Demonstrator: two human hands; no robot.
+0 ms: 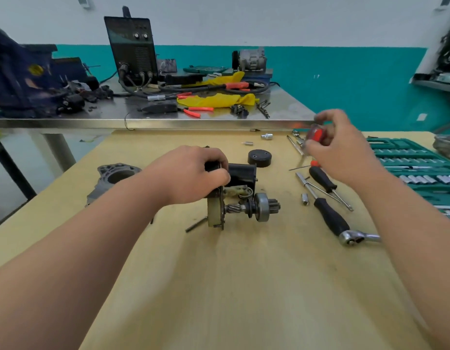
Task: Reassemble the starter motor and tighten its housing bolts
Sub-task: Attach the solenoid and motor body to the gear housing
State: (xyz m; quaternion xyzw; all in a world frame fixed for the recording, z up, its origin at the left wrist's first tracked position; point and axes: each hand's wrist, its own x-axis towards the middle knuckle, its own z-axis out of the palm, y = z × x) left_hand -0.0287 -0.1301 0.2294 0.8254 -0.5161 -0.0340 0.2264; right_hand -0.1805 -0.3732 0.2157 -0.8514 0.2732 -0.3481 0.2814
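The partly assembled starter motor [240, 200] lies on the yellow wooden table [244, 286], its pinion gear pointing right. My left hand [193, 173] grips the black body at its upper left. My right hand [342, 145] is raised to the right and holds a red-handled screwdriver [315, 135], blurred by motion. A grey nose housing [112, 178] lies to the left. A round black end cap [260, 158] sits behind the motor. A long bolt [196, 224] lies by the motor's front plate.
A ratchet [342, 226], a black-handled screwdriver [322, 179], an extension bar and small sockets lie right of the motor. A green socket set case [416, 168] is open at the far right. Behind stands a steel bench [153, 122] with a welder, cables, pliers and yellow rags.
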